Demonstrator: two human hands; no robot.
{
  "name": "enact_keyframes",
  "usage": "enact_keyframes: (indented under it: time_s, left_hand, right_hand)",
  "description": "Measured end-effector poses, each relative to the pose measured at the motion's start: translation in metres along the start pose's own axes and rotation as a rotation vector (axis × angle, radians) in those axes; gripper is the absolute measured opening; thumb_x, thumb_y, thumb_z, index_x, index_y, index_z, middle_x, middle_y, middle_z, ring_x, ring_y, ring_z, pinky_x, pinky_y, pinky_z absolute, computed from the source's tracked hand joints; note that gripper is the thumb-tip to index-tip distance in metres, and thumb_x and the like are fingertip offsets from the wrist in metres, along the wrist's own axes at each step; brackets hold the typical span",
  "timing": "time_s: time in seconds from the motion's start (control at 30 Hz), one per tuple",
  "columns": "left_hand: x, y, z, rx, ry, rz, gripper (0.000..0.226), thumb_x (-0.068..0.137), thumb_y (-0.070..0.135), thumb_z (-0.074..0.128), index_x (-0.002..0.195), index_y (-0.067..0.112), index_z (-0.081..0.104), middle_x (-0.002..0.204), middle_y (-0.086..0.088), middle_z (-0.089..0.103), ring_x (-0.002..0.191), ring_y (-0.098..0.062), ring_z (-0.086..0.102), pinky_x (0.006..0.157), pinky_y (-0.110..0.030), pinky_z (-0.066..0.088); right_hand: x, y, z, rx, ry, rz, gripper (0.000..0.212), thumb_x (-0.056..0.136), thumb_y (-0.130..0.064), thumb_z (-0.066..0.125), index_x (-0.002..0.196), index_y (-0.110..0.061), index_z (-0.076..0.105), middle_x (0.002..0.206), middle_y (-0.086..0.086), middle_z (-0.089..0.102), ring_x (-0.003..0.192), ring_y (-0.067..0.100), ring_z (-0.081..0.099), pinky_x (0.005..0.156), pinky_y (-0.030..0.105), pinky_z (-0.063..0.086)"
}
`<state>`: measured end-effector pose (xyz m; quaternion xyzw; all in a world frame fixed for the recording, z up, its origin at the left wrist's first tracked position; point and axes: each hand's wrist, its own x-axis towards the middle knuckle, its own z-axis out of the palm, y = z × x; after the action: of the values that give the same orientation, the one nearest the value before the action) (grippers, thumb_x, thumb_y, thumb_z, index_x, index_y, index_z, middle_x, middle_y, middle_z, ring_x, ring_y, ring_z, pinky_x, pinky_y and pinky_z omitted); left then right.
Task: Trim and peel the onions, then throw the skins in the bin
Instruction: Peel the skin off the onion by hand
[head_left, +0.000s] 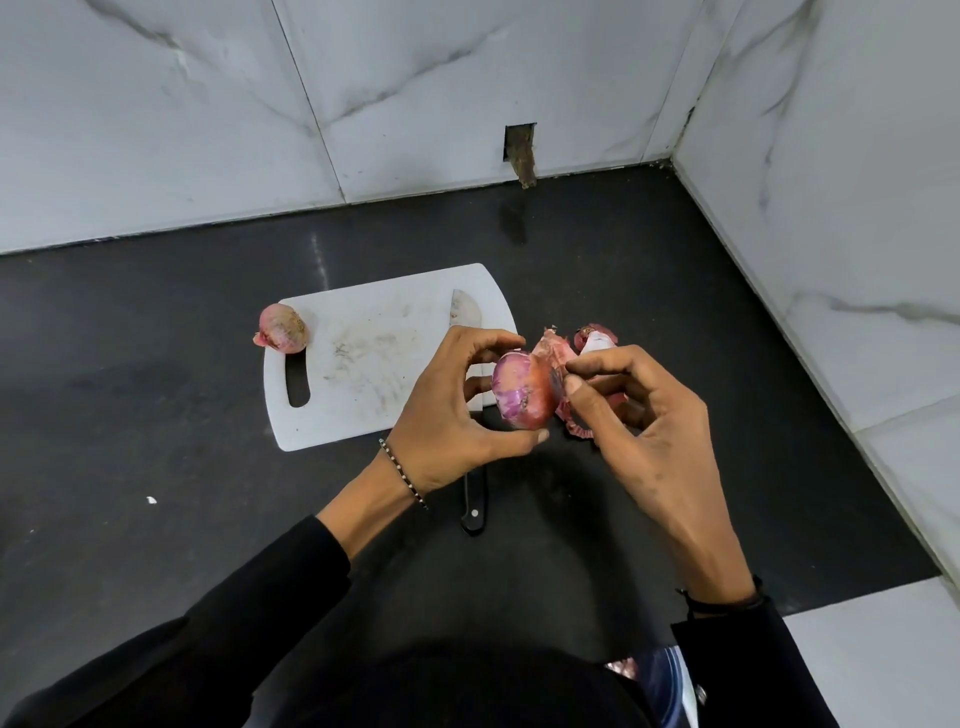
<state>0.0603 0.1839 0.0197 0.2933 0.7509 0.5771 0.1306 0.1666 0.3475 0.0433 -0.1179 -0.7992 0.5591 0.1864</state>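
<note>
My left hand (447, 405) grips a red onion (522, 389) above the right edge of a white cutting board (363, 364). My right hand (644, 415) pinches the papery skin at the onion's right side between thumb and forefinger. A second, unpeeled onion (283, 328) sits on the board's left corner. Loose skins and a cut onion end (592, 340) lie on the black counter just behind my right hand. A knife lies along the board's right side, its blade (464, 309) on the board and its black handle (474, 506) below my left wrist.
The black counter (156, 415) ends at marble walls behind and to the right. A small wall opening (521, 153) sits at the back. A blue container (660, 675) with pink skins inside shows at the bottom right, by my body.
</note>
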Motion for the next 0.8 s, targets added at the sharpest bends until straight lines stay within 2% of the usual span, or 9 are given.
enact_keyframes:
  time_s: [0.1,0.2,0.3,0.4,0.57,0.63,0.8]
  left_hand:
    - [0.0,0.001,-0.001,0.056,-0.007,0.058,0.069,0.061,0.018,0.092,0.12,0.015,0.055,0.119,0.002,0.052,0.114,-0.019,0.055,0.09,-0.026,0.053]
    - [0.0,0.001,-0.001,0.058,-0.02,0.071,0.069,0.063,0.018,0.091,0.121,0.013,0.054,0.12,-0.001,0.054,0.116,-0.021,0.055,0.093,-0.03,0.054]
    - [0.0,0.001,-0.003,0.057,-0.022,0.07,0.069,0.063,0.016,0.091,0.121,0.013,0.054,0.12,-0.001,0.054,0.115,-0.021,0.056,0.09,-0.027,0.054]
    - [0.001,0.004,-0.004,-0.015,-0.037,0.046,0.068,0.063,0.009,0.091,0.12,0.014,0.054,0.122,-0.003,0.052,0.113,-0.023,0.057,0.084,-0.026,0.055]
    - [0.005,0.007,-0.007,-0.145,-0.084,0.016,0.07,0.063,0.002,0.09,0.122,0.009,0.052,0.125,-0.006,0.053,0.12,-0.03,0.056,0.09,-0.036,0.056]
    - [0.006,0.009,-0.009,-0.193,-0.102,0.007,0.071,0.061,-0.001,0.09,0.12,0.006,0.051,0.123,-0.008,0.056,0.119,-0.029,0.057,0.09,-0.033,0.055]
    - [0.007,0.015,-0.013,-0.293,-0.106,-0.044,0.074,0.055,-0.002,0.091,0.118,0.011,0.054,0.119,-0.006,0.06,0.117,-0.026,0.058,0.088,-0.029,0.054]
  right_hand:
    - [0.0,0.0,0.0,-0.003,-0.02,-0.008,0.013,0.093,-0.022,0.07,0.106,-0.022,0.072,0.098,-0.01,0.07,0.092,0.017,0.068,0.073,0.029,0.057]
    - [0.001,0.0,-0.001,-0.029,-0.037,-0.028,0.015,0.092,-0.025,0.07,0.107,-0.024,0.072,0.1,-0.011,0.068,0.094,0.017,0.067,0.073,0.03,0.057]
    - [0.003,0.003,-0.002,-0.052,-0.052,-0.061,0.017,0.093,-0.024,0.072,0.109,-0.022,0.072,0.104,-0.012,0.066,0.096,0.019,0.066,0.074,0.03,0.056]
    - [0.006,0.007,-0.003,-0.047,-0.064,-0.081,0.019,0.094,-0.024,0.072,0.113,-0.021,0.072,0.111,-0.013,0.065,0.104,0.021,0.066,0.083,0.031,0.054]
    - [0.011,0.007,-0.005,-0.032,-0.115,-0.112,0.025,0.093,-0.026,0.069,0.118,-0.019,0.071,0.116,-0.013,0.065,0.112,0.02,0.064,0.09,0.033,0.052]
    - [0.013,0.006,-0.006,-0.014,-0.122,-0.122,0.024,0.094,-0.023,0.067,0.117,-0.016,0.071,0.116,-0.012,0.067,0.116,0.021,0.063,0.093,0.032,0.052]
    - [0.015,0.003,-0.007,0.099,-0.116,-0.078,0.021,0.095,-0.018,0.063,0.112,-0.013,0.073,0.111,-0.005,0.071,0.114,0.024,0.065,0.09,0.031,0.054]
